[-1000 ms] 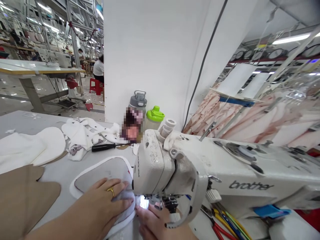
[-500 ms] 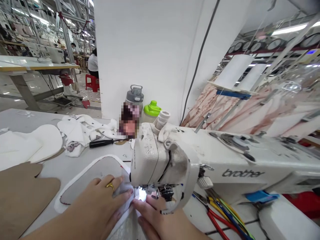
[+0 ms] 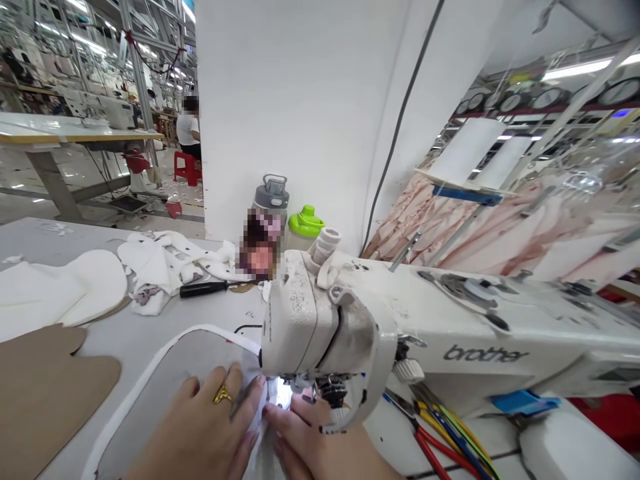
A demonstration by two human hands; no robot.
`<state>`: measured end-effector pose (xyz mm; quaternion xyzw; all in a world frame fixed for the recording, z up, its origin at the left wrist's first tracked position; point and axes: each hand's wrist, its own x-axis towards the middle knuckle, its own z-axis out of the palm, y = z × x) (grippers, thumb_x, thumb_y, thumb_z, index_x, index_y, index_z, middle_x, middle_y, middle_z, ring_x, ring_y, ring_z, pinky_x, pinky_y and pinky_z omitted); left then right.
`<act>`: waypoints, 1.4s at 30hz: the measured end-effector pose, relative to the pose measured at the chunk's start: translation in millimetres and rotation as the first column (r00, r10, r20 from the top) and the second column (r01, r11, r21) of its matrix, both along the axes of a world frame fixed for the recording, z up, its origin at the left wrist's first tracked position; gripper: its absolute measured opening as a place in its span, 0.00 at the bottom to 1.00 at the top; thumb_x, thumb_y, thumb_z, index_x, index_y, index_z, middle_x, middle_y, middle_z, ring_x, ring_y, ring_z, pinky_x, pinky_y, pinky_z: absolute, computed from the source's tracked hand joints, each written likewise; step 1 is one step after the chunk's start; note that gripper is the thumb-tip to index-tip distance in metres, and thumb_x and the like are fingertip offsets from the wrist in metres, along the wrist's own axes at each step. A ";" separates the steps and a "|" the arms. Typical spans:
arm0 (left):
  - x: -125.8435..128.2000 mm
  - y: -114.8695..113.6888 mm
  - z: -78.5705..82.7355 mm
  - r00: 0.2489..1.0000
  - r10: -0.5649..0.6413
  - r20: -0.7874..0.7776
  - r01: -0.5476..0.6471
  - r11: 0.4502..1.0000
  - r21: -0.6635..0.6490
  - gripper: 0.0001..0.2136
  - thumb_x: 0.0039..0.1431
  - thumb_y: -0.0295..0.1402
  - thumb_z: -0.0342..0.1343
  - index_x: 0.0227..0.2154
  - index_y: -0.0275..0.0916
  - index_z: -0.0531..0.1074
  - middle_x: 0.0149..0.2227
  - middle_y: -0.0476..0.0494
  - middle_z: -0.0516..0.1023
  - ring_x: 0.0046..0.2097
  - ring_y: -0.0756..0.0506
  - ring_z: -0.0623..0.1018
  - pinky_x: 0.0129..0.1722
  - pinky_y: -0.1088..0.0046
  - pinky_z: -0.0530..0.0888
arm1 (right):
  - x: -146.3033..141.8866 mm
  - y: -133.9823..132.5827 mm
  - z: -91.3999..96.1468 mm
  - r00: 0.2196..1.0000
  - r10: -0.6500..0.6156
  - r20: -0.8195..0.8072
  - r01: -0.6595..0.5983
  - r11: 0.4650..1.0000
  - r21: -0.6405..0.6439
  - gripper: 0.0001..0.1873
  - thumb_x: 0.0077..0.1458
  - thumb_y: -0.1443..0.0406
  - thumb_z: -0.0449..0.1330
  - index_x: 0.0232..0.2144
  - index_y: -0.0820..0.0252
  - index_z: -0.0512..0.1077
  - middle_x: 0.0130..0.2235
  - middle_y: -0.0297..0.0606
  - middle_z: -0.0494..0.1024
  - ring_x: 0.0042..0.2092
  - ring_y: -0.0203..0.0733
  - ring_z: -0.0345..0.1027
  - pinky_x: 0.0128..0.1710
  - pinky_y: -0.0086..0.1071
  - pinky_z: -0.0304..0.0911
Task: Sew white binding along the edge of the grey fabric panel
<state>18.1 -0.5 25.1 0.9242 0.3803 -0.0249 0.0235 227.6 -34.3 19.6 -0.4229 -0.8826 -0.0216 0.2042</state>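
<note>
Sewing table [image 3: 125, 353]: left hand [image 3: 195, 427], right hand [image 3: 320, 443], fingers [image 3: 245, 407] flat on white-edged grey panel [image 3: 200, 353], not gripping.

The left hand [image 3: 197, 417] and right hand [image 3: 313, 437] press a grey panel with white edge binding [image 3: 200, 353] flat on the desk [image 3: 135, 347], directly beside the needle area of the white Brother sewing machine [image 3: 450, 333].

Grey fabric panel [image 3: 200, 353], white-bound edge
</note>
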 end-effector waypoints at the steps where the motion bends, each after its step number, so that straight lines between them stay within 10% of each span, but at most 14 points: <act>1: -0.6 1.1 0.0 1.000 0.013 0.005 -0.013 1.000 -0.010 0.22 0.65 0.31 0.39 0.57 0.44 0.71 0.53 0.27 0.77 0.48 0.26 0.77 0.37 0.43 0.75 | 1.2 -0.2 -1.2 1.000 -0.009 0.020 0.009 1.000 -0.006 0.08 0.59 0.65 0.58 0.41 0.56 0.75 0.32 0.37 0.78 0.32 0.44 0.73 0.37 0.34 0.71; 9: -29.1 9.8 -24.2 0.995 -0.059 0.083 0.054 0.997 0.060 0.32 0.41 0.30 0.61 0.55 0.52 0.73 0.57 0.31 0.74 0.54 0.25 0.74 0.47 0.45 0.74 | 13.1 6.2 -51.5 0.978 -0.197 0.070 0.195 0.980 0.025 0.12 0.58 0.61 0.61 0.46 0.50 0.74 0.36 0.38 0.81 0.34 0.46 0.77 0.33 0.31 0.71; 18: -21.0 8.7 1.5 0.994 -0.107 -0.006 0.106 0.993 -0.052 0.28 0.59 0.41 0.57 0.62 0.43 0.66 0.57 0.20 0.73 0.52 0.24 0.77 0.39 0.46 0.78 | 1.9 -0.4 1.9 1.000 -0.006 0.005 0.006 1.000 0.012 0.09 0.60 0.66 0.55 0.41 0.58 0.73 0.33 0.38 0.78 0.32 0.47 0.75 0.31 0.35 0.68; 30: -6.0 -5.5 -25.6 0.994 0.052 0.099 -0.073 0.973 0.218 0.22 0.55 0.41 0.58 0.53 0.43 0.75 0.52 0.25 0.77 0.50 0.28 0.75 0.42 0.49 0.75 | 3.1 2.1 -14.5 0.994 0.000 0.112 -0.013 0.993 0.118 0.05 0.55 0.63 0.59 0.33 0.56 0.75 0.27 0.34 0.75 0.26 0.43 0.69 0.23 0.32 0.60; 36: -22.3 6.9 -56.6 0.956 -0.214 0.201 0.163 0.956 0.245 0.27 0.49 0.31 0.58 0.56 0.46 0.70 0.54 0.38 0.77 0.50 0.33 0.75 0.46 0.56 0.74 | 2.7 -0.4 -14.9 0.992 -0.060 0.109 0.052 0.996 0.079 0.09 0.59 0.64 0.55 0.38 0.56 0.75 0.27 0.37 0.77 0.26 0.46 0.71 0.24 0.34 0.62; 42: -22.6 8.3 -44.8 0.924 -0.297 0.241 0.184 0.898 0.399 0.14 0.61 0.38 0.55 0.49 0.44 0.74 0.49 0.42 0.81 0.49 0.39 0.78 0.51 0.62 0.73 | 5.8 -2.7 -10.2 0.992 -0.052 0.116 0.053 0.999 -0.007 0.11 0.60 0.67 0.55 0.44 0.58 0.74 0.31 0.39 0.78 0.29 0.46 0.73 0.29 0.34 0.65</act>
